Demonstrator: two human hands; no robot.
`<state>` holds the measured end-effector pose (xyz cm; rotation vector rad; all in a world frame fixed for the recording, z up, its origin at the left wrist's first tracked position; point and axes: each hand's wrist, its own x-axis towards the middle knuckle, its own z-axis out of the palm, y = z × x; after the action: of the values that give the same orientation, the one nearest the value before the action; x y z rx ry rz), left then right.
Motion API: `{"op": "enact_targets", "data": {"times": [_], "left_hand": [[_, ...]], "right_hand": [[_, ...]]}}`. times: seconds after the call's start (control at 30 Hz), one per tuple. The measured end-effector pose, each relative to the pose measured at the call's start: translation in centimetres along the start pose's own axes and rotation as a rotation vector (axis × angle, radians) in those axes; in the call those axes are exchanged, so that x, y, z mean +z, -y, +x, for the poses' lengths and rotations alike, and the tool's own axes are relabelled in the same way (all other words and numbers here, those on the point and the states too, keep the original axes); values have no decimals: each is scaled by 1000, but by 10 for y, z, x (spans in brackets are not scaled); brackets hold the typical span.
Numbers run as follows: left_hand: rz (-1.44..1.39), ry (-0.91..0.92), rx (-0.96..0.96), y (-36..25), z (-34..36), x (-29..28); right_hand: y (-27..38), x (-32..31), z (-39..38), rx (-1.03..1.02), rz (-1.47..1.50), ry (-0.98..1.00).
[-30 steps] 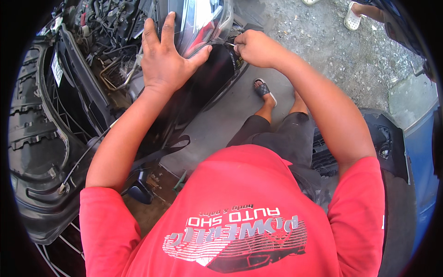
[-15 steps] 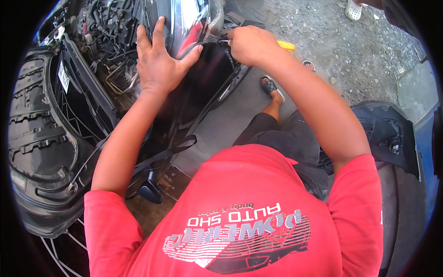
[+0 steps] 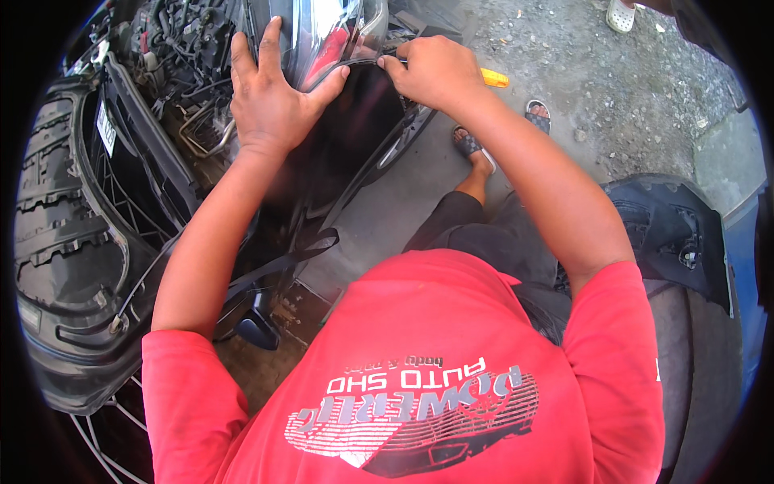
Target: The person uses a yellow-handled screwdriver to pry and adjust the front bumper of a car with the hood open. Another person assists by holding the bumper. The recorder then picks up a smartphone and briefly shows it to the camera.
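Observation:
My left hand (image 3: 272, 105) lies with fingers spread across the edge of the headlight (image 3: 326, 36), its thumb on the rim of the black fender (image 3: 343, 133). The headlight has a clear lens with a red part inside. At the fender's upper corner, beside the headlight, my right hand (image 3: 439, 73) is closed, thumb and forefinger at the edge. A yellow handle (image 3: 494, 78), apparently a screwdriver's, sticks out behind that hand; its shaft is hidden.
The bare engine bay (image 3: 193, 48) is at the upper left, with a large black panel (image 3: 64, 202) beside it. A black strap (image 3: 310, 248) hangs near the fender. Gravel (image 3: 556, 48) and another person's light clog (image 3: 620, 16) are at the upper right.
My right hand has moved slightly left and up, and the thin metal tip that showed by its fingers is hidden. My left hand has shifted a little up and left.

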<state>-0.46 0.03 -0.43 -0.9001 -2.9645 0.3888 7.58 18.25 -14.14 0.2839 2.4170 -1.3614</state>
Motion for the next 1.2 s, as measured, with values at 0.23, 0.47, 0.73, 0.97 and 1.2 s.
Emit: {"op": "enact_targets", "data": {"times": [0.23, 0.47, 0.73, 0.97, 1.2], "left_hand": [[-24, 7, -10, 2, -1, -2], [-38, 5, 1, -2, 0, -3], [-30, -11, 21, 0, 0, -3], [-22, 12, -6, -2, 0, -5], [-18, -27, 26, -2, 0, -3]], "right_hand": [[-10, 10, -1, 57, 192, -7], [-35, 32, 4, 17, 646, -115], [-60, 11, -13, -17, 470, -85], [-9, 0, -41, 74, 69, 85], [14, 3, -37, 159, 57, 97]]}}
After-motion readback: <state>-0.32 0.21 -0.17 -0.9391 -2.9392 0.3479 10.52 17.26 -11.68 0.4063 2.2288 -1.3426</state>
